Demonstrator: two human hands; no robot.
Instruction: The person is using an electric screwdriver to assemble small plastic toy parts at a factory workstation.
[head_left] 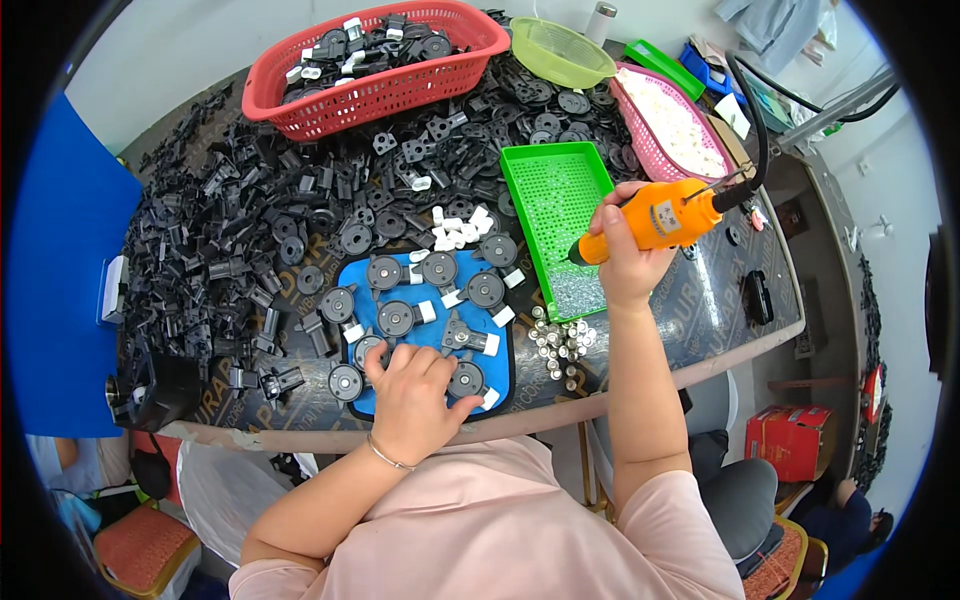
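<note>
My right hand is closed around an orange electric screwdriver. Its black tip points left, over a green perforated tray holding many small silvery screws. On a blue mat, my left hand rests with bent fingers. Its thumb and index finger touch the left side of a round black plastic part with a white tab; the other fingertips are partly hidden. Several similar parts, such as a wheel-like one, lie around that hand, most with white tabs.
Loose black parts heap over the table's left and back. A red basket, a light green basket and a pink basket of white pieces stand behind. Small metal cylinders and white pieces flank the mat.
</note>
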